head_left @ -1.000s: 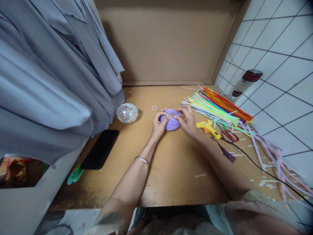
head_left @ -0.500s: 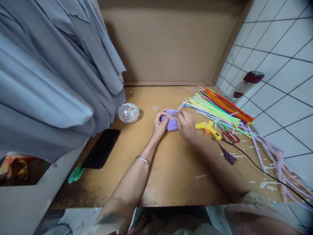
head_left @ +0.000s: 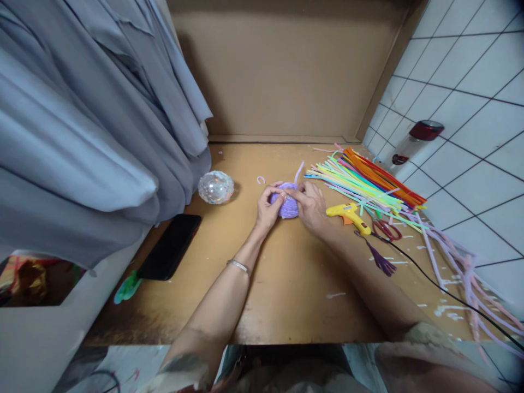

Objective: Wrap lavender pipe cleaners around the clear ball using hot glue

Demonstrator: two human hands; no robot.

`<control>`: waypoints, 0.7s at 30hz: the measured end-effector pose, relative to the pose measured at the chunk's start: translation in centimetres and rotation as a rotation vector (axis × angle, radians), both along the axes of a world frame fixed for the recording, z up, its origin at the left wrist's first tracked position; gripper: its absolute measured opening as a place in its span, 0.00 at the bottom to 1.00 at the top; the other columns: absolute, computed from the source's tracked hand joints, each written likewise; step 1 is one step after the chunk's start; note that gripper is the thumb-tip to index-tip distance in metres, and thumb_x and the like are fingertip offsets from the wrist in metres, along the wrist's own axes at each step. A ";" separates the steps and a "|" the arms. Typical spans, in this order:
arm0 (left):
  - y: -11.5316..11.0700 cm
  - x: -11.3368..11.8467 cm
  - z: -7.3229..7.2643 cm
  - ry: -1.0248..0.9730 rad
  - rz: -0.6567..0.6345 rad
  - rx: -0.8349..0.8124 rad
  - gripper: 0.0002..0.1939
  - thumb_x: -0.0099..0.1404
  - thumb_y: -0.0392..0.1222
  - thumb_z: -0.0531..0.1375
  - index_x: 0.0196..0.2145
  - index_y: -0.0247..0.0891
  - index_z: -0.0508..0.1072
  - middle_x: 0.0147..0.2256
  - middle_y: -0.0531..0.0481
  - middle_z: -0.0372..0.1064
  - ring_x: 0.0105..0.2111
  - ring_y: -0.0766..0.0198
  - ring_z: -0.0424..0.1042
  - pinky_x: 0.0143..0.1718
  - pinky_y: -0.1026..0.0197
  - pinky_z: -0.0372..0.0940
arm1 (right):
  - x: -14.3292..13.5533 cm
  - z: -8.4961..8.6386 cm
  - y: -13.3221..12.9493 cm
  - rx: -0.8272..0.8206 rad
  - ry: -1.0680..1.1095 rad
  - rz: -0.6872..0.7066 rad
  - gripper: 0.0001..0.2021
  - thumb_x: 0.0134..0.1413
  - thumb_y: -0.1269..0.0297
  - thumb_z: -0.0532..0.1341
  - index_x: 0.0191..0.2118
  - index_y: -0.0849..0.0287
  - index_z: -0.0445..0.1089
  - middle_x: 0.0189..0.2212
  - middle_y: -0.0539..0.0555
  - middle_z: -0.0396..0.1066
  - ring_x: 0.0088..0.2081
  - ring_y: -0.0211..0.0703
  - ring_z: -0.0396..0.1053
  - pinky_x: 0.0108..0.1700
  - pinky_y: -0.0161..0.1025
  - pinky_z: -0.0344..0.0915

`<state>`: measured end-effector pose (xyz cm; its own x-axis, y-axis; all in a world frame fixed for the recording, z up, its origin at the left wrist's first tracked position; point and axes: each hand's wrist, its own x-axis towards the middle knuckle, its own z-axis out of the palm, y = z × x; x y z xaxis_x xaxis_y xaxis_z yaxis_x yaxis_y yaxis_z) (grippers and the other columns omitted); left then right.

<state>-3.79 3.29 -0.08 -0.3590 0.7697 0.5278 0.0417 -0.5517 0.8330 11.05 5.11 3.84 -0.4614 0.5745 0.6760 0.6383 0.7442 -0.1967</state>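
Observation:
A round coil of purple pipe cleaner [head_left: 290, 208] rests between my hands at the middle of the table, one loose end sticking up behind it. My left hand [head_left: 269, 208] grips its left side, thumb on top. From the right, my right hand [head_left: 311, 205] bends over the coil with its fingers at the upper surface; what the fingertips pinch is partly hidden. A small curled pipe cleaner piece [head_left: 261, 180] lies just beyond my left hand. The yellow glue gun [head_left: 347, 214] is close to my right wrist.
Many coloured pipe cleaners [head_left: 368, 180] lie at right, with red-handled scissors [head_left: 388, 230], a purple tassel [head_left: 381, 261] and a black cord. A clear faceted ball [head_left: 216, 188] and a black phone [head_left: 170, 247] are at left. A lidded jar [head_left: 415, 143] stands by the tiles.
The fingers of my right hand have shifted left over the coil, closer to my left thumb. The loose purple end now stands more upright. My left hand stays in place.

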 end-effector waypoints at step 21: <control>-0.3 0.0 0.2 0.001 -0.014 -0.026 0.23 0.60 0.64 0.65 0.34 0.39 0.73 0.50 0.40 0.74 0.53 0.52 0.73 0.59 0.49 0.63 | -0.1 -0.4 0.1 -0.025 0.028 0.003 0.19 0.71 0.64 0.48 0.49 0.50 0.77 0.38 0.57 0.68 0.42 0.49 0.61 0.41 0.44 0.54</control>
